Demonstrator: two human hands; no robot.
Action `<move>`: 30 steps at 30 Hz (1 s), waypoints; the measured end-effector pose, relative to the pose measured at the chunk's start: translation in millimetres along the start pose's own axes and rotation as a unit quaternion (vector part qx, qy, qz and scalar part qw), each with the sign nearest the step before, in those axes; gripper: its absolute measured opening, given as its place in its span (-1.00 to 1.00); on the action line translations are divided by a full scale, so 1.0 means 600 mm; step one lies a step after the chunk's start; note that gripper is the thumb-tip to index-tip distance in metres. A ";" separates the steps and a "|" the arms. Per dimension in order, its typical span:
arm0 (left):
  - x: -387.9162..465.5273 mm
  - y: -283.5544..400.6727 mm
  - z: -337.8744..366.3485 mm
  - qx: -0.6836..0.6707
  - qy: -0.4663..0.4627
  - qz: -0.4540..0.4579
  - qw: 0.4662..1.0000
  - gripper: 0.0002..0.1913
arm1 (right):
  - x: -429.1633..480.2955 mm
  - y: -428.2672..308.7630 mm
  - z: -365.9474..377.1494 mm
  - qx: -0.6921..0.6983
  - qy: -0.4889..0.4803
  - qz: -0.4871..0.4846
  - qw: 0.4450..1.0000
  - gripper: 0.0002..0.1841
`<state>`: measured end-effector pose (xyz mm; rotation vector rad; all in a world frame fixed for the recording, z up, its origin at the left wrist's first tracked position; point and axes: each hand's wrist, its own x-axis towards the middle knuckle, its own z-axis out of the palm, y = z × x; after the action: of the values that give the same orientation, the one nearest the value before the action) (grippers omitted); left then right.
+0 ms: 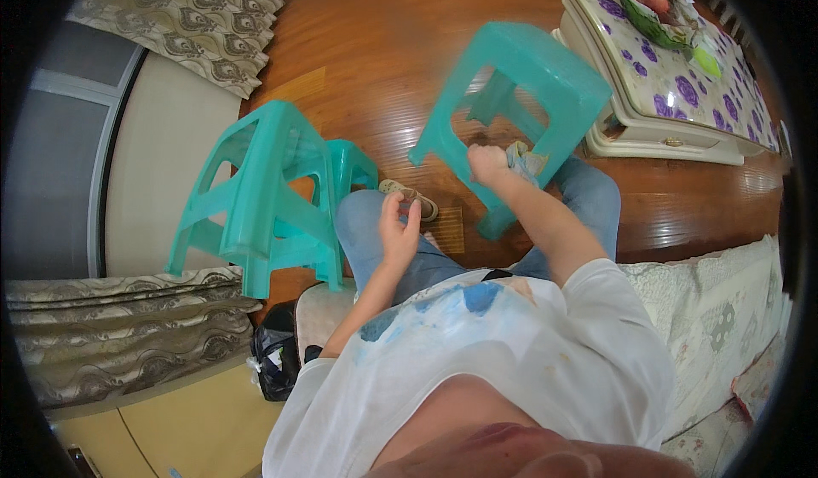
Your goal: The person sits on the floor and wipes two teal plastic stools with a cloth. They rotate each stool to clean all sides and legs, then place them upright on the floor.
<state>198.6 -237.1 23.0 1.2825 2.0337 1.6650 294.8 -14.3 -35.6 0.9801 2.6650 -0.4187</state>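
Note:
A turquoise plastic stool [578, 88] is tilted in front of me, its legs pointing toward the lower left. My right hand [489, 165] is closed around one of its side bars. A crumpled, pale patterned cloth [529, 161] shows beside that wrist; whether the hand also holds it is hidden. Over my left thigh, my left hand [399, 230] is raised with curved, parted fingers and nothing in it. To its left stands a second turquoise stool [246, 222], with a smaller turquoise stool [353, 165] behind it.
A low cabinet [671, 142] with a floral cover and fruit on top stands at the upper right. Patterned curtains [192, 24] hang at the left. A black plastic bag [278, 350] sits beside my seat. A quilted sofa cover [696, 305] lies at right.

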 end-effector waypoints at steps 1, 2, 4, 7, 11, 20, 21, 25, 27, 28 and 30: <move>0.003 -0.001 0.004 -0.003 -0.002 -0.004 1.000 -0.81 | 0.002 -0.002 0.020 -0.002 -0.016 0.006 1.000 -0.49; 0.005 -0.003 0.007 -0.006 -0.004 -0.010 1.000 -0.81 | 0.002 -0.005 0.040 -0.006 -0.013 0.001 1.000 -0.52; 0.010 -0.005 0.018 -0.035 -0.017 -0.040 0.998 -0.79 | 0.000 -0.013 0.079 -0.012 -0.007 -0.007 1.000 -0.58; 0.017 -0.006 0.041 -0.114 -0.061 -0.108 0.986 -0.77 | -0.007 -0.030 0.128 -0.009 0.002 -0.005 1.000 -0.66; 0.050 -0.008 0.077 -0.205 -0.178 -0.242 0.932 -0.60 | -0.030 -0.041 0.180 0.016 -0.037 -0.016 0.999 -0.74; 0.160 -0.004 0.218 -0.575 -0.216 -0.488 0.621 -0.02 | -0.050 -0.046 0.194 -0.006 -0.002 -0.025 1.000 -0.75; 0.174 -0.003 0.228 -0.598 -0.192 -0.480 0.613 -0.05 | -0.061 -0.051 0.178 0.016 -0.014 -0.006 1.000 -0.76; 0.204 0.002 0.262 -0.631 -0.100 -0.482 0.600 -0.23 | -0.135 -0.052 0.080 0.111 0.039 -0.093 0.989 -0.81; 0.199 0.000 0.272 -0.662 -0.060 -0.455 0.592 -0.24 | -0.179 -0.037 0.023 0.230 0.033 -0.113 0.966 -0.83; 0.199 -0.003 0.275 -0.656 -0.058 -0.440 0.611 -0.23 | -0.196 -0.028 -0.003 0.297 0.032 -0.113 0.948 -0.81; 0.192 -0.014 0.273 -0.627 -0.026 -0.446 0.638 -0.22 | -0.234 -0.002 -0.045 0.476 -0.016 -0.083 0.875 -0.82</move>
<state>231.3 -40.7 0.4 -0.1913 0.6407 1.6953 392.9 -87.3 38.0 0.9083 2.4583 -1.8747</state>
